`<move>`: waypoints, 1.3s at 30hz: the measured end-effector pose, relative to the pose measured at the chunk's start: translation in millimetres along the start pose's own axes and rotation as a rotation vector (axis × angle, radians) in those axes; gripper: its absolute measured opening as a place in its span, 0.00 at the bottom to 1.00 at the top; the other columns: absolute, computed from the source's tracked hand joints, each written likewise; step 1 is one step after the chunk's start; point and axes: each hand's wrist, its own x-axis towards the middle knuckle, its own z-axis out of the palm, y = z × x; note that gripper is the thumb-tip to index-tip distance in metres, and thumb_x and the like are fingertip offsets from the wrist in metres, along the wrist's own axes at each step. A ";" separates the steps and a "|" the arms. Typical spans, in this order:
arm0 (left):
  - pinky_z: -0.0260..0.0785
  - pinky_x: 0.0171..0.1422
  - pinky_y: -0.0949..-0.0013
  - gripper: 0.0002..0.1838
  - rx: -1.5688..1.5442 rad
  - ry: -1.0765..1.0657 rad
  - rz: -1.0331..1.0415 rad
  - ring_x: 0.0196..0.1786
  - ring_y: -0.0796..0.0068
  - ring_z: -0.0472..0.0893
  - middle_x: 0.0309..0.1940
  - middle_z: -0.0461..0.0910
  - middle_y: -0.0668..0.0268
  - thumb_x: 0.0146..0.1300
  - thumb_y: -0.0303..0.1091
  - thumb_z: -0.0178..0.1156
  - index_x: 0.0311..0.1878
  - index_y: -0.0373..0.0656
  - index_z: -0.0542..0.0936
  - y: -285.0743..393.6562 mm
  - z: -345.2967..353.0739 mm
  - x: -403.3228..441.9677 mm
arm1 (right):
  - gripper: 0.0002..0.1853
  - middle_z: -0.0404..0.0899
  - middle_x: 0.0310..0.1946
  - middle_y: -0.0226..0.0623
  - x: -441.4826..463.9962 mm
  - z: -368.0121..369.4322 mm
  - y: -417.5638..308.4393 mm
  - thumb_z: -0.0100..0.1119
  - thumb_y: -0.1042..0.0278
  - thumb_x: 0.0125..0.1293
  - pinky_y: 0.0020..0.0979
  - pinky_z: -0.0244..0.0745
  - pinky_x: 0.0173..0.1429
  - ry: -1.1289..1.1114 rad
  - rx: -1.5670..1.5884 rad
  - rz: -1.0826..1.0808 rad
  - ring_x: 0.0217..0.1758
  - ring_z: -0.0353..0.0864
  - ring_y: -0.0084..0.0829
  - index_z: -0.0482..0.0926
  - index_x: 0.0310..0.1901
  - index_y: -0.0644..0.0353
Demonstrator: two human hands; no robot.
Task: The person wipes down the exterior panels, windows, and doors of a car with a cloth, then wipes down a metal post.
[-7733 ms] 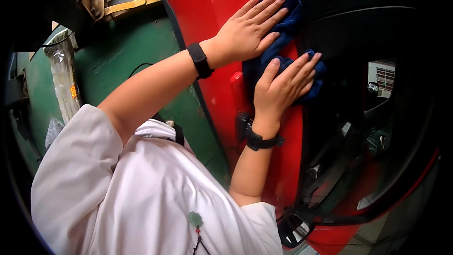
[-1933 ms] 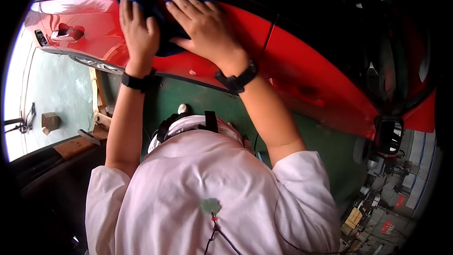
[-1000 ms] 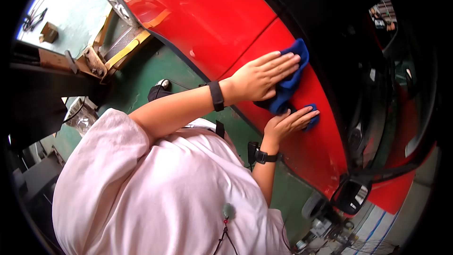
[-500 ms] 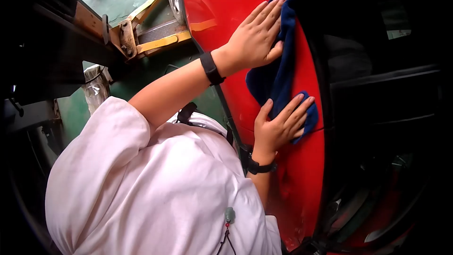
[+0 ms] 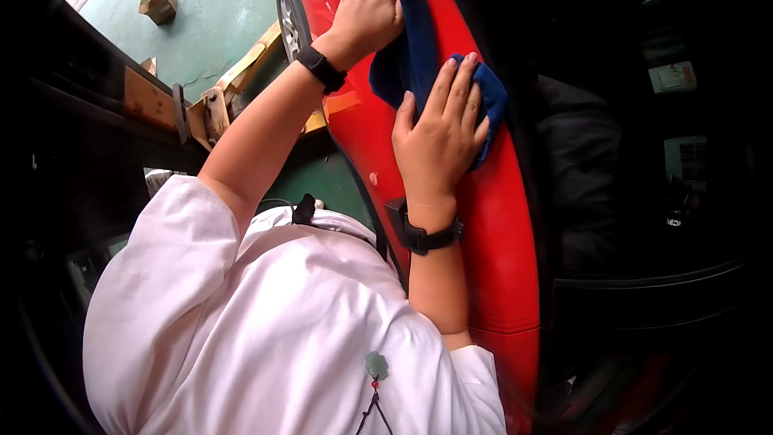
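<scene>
A dark blue cloth (image 5: 416, 32) lies along the red car body panel (image 5: 503, 250), stretched between my two hands. Near the top edge of the view, my left hand (image 5: 366, 18) rests flat on the cloth's far end, fingers extended. Closer to me, my right hand (image 5: 439, 141) presses flat over the near end, fingers spread and thumb out to the side. Part of the cloth is hidden beneath both hands, and its far end runs out of view. A black band (image 5: 320, 68) circles my left wrist; a black watch-like band (image 5: 431, 238) is on the right.
Dark car windows (image 5: 628, 177) border the panel on the right. A car wheel (image 5: 290, 20) and a yellow lift arm (image 5: 254, 56) stand at upper left. Beyond them, a cardboard box (image 5: 159, 4) sits on the green floor (image 5: 213, 12). A pendant (image 5: 376, 365) hangs before my white shirt.
Both hands and the cloth have moved farther along the red panel, away from my body. The view has shifted too, showing a door handle recess at the top and more floor.
</scene>
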 end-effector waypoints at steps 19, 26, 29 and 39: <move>0.36 0.84 0.48 0.31 0.259 -0.097 0.005 0.78 0.42 0.54 0.72 0.60 0.41 0.65 0.34 0.51 0.70 0.30 0.64 -23.9 27.9 -83.8 | 0.30 0.54 0.76 0.56 -44.6 54.1 -30.1 0.44 0.67 0.70 0.33 0.44 0.83 -0.330 -0.139 -0.374 0.80 0.54 0.43 0.61 0.70 0.76; 0.33 0.84 0.45 0.33 -0.058 -0.081 -0.039 0.78 0.37 0.48 0.73 0.55 0.38 0.63 0.35 0.52 0.70 0.28 0.62 72.3 28.6 -158.8 | 0.33 0.63 0.74 0.42 -140.3 -23.6 32.6 0.64 0.65 0.61 0.28 0.71 0.66 -0.215 0.031 -0.121 0.59 0.78 0.33 0.70 0.68 0.62; 0.30 0.84 0.44 0.34 -0.242 -0.116 -0.098 0.79 0.34 0.42 0.75 0.49 0.37 0.62 0.34 0.52 0.71 0.28 0.61 126.3 21.1 -182.4 | 0.35 0.64 0.73 0.44 -187.6 -52.0 66.7 0.68 0.58 0.59 0.31 0.76 0.58 -0.150 -0.063 -0.031 0.54 0.80 0.37 0.71 0.68 0.57; 0.30 0.82 0.36 0.25 -0.301 -0.598 0.214 0.77 0.22 0.41 0.63 0.63 0.23 0.51 0.38 0.53 0.38 0.19 0.81 322.2 -35.3 -236.1 | 0.31 0.57 0.74 0.60 -310.5 -166.6 170.0 0.47 0.53 0.75 0.50 0.65 0.65 0.089 -0.315 0.355 0.66 0.69 0.58 0.65 0.70 0.68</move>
